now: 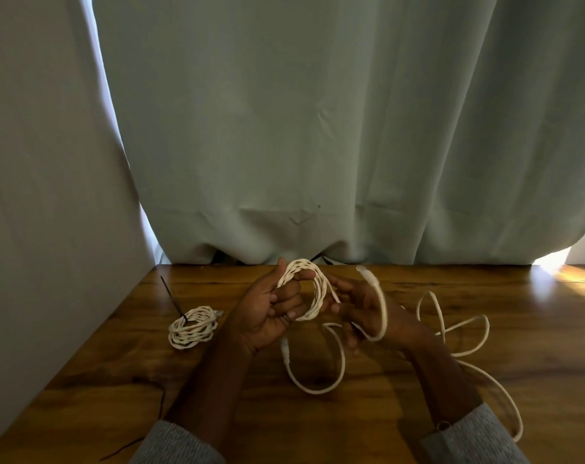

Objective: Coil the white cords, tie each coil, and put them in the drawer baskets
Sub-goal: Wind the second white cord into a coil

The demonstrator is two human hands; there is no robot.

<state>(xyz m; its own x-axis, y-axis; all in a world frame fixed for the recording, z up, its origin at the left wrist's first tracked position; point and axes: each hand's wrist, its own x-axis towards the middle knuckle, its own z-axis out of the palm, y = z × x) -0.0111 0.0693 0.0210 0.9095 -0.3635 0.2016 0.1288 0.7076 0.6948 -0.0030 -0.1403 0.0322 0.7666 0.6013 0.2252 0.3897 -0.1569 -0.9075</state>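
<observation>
My left hand (271, 309) grips a coil of white twisted cord (312, 286) held above the wooden table (368, 413), thumb over its top and fingers curled through the loop. My right hand (358, 306) pinches the coil's right side. A loose white cable (378, 296) with a plug end arcs over my right hand. More of this loose cable (465, 329) sprawls in loops on the table to the right, and one loop with a plug (317, 373) lies under my hands. A finished coil (192, 328) lies at the left with a dark tie (173, 301) sticking out.
A pale wall stands at the left and a grey-green curtain (317, 128) hangs behind the table's far edge. A thin dark wire (150, 426) runs along the table near the front left. No drawer baskets are in view.
</observation>
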